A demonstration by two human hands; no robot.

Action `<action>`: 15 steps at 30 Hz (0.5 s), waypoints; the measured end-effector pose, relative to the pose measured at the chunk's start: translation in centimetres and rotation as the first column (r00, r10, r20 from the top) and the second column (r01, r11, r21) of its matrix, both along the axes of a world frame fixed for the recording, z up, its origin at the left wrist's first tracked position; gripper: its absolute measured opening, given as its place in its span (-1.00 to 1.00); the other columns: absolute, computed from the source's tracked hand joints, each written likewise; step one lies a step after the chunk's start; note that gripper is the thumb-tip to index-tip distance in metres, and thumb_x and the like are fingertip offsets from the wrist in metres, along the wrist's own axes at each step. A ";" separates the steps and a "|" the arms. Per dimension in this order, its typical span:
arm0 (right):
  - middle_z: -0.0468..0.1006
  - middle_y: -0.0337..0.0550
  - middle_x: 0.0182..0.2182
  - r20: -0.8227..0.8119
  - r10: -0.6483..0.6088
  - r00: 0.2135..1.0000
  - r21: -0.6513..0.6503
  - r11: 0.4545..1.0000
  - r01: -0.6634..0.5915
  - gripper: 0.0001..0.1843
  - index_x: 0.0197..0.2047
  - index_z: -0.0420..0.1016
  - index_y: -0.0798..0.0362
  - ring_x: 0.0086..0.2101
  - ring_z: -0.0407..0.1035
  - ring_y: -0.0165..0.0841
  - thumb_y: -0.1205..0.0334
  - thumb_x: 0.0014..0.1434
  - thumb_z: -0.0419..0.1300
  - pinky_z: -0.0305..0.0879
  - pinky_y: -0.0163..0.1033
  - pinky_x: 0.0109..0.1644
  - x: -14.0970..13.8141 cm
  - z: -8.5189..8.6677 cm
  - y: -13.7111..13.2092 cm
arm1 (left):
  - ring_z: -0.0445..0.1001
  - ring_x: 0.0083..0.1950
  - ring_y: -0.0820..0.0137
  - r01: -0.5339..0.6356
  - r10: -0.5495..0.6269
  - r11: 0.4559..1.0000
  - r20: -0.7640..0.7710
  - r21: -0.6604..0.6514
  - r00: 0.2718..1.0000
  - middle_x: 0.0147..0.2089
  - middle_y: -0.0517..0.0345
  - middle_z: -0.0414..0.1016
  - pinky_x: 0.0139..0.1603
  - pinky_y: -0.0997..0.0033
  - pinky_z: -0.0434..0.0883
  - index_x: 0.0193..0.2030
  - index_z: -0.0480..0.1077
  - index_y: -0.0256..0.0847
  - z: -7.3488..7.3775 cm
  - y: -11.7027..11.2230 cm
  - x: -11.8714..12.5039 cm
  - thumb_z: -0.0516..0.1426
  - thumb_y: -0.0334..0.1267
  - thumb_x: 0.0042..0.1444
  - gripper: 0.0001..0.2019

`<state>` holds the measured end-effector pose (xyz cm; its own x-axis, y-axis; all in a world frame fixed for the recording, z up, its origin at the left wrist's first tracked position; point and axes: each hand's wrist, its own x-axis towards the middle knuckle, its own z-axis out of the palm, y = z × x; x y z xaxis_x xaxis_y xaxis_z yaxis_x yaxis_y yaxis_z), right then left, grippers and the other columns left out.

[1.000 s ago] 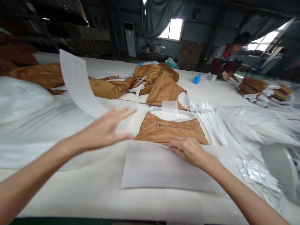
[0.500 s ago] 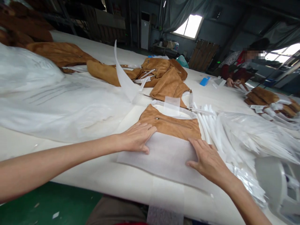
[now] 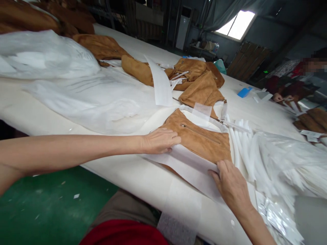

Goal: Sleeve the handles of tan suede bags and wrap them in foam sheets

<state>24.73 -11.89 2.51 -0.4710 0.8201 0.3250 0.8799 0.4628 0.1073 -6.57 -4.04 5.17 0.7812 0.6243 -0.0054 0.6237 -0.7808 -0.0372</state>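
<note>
Both hands lay flat and open on the tissue sheet (image 3: 187, 166): left hand (image 3: 159, 140) at the tan bag (image 3: 201, 139)'s left edge, right hand (image 3: 231, 182) nearer its bottom corner.

A long work table with a white top (image 3: 133, 170) runs from the near edge far into a dim hall. Below its near edge lies a green-painted floor (image 3: 51, 204) flecked with small pale scraps. The far wall is dark grey (image 3: 258, 32), and a bright rectangular window (image 3: 236, 22) set in it gives daylight; grey fabric drapes (image 3: 212, 13) hang beside that window. A tall white cabinet-shaped unit (image 3: 182, 27) stands against the wall, with a brown slatted wooden panel (image 3: 246, 63) leaning further right. A low bench with boxes (image 3: 204, 49) stands under the window.
</note>
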 end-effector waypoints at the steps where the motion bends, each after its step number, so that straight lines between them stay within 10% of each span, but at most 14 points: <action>1: 0.37 -0.15 -0.37 -0.038 0.000 0.999 -0.031 1.000 -0.002 -0.90 -0.23 0.26 0.00 -0.35 0.33 -0.20 0.18 0.33 0.05 0.21 -0.16 -0.32 0.5 0.1 -0.1 | 0.42 -0.16 0.25 0.004 -0.004 1.000 0.012 0.003 1.000 -0.16 0.11 0.45 -0.24 0.30 0.25 -0.19 0.24 -0.16 0.0 0.1 -0.1 0.27 -0.29 0.11 -0.74; 5: 0.42 -0.06 -0.14 -0.263 -0.075 0.962 -0.064 0.996 0.061 -0.61 0.10 0.23 0.02 -0.15 0.39 -0.18 -0.02 0.32 0.09 0.33 -0.12 -0.13 2.2 0.7 -0.8 | 0.42 -0.15 0.25 -0.012 0.013 1.000 0.054 -0.019 0.998 -0.15 0.12 0.44 -0.21 0.30 0.26 -0.19 0.22 -0.15 0.2 0.3 -0.4 0.33 -0.26 0.05 -0.66; 15: 0.40 -0.04 -0.09 -0.357 0.030 0.934 0.045 0.999 -0.015 -0.80 -0.35 0.17 -0.03 -0.08 0.37 -0.23 0.24 0.33 0.07 0.33 -0.12 -0.01 0.1 0.5 -0.5 | 0.42 -0.09 0.19 -0.001 0.002 0.999 0.033 -0.034 0.999 -0.11 0.08 0.44 -0.18 0.25 0.26 -0.12 0.24 -0.18 1.2 0.4 -0.7 0.35 -0.19 0.00 -0.59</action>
<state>24.80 -12.41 3.05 -0.3355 0.7931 0.5084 0.8530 0.4848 -0.1932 -7.32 -3.66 6.39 0.7803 0.6255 -0.0010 0.6254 -0.7802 0.0098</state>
